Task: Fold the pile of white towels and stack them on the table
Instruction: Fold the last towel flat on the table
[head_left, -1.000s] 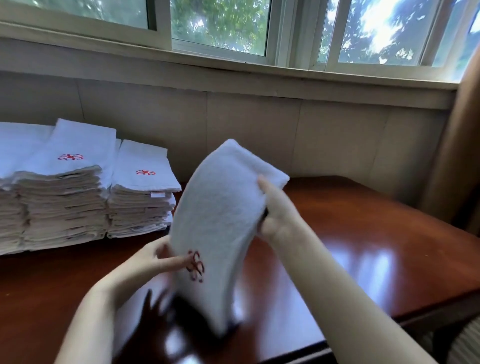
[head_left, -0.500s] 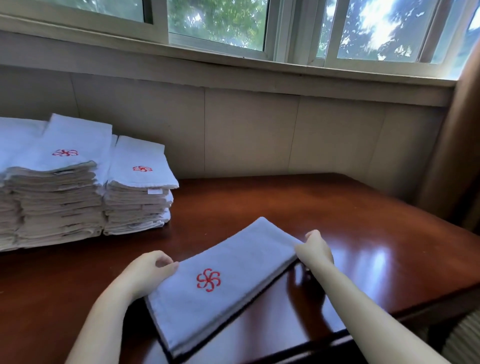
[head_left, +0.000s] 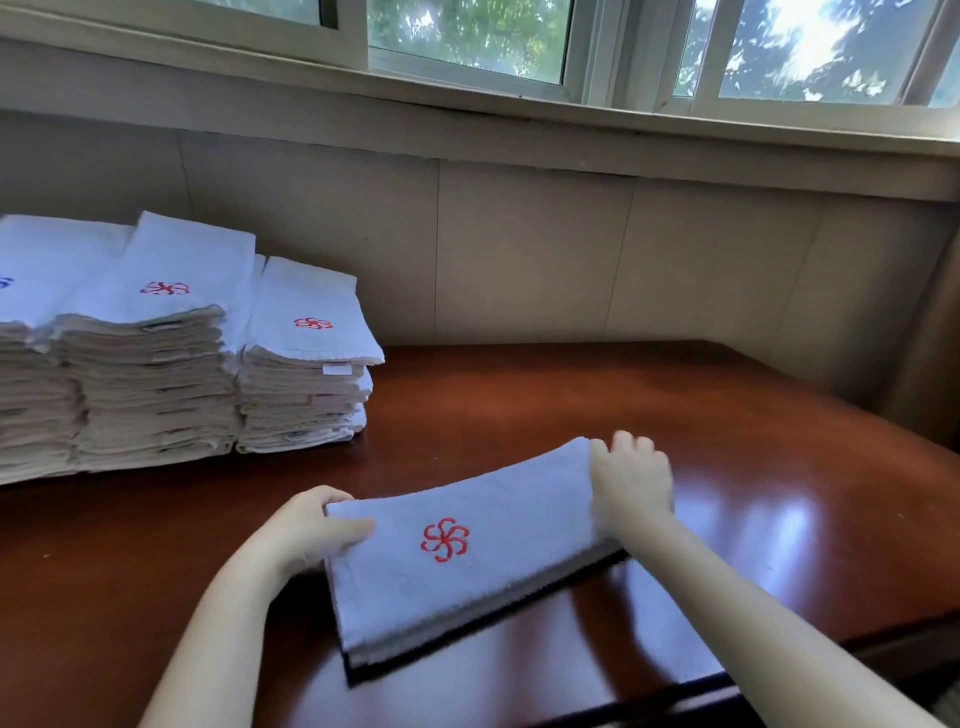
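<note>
A: What's far left on the table (head_left: 727, 415)?
B: Stacks of folded towels (head_left: 156, 374).
A: And the hands?
B: The left hand (head_left: 306, 532) pinches the folded towel (head_left: 467, 571) by its left end, thumb on top. The towel lies near the front edge. The right hand (head_left: 631, 480) curls over its right end, gripping it.

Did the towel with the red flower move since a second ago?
Yes. The towel came down: it stood upright in the air, and now it lies flat on the table, in front of the towel stacks.

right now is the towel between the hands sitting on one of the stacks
No, the towel is near the table's front edge, well apart from the stacks.
</note>
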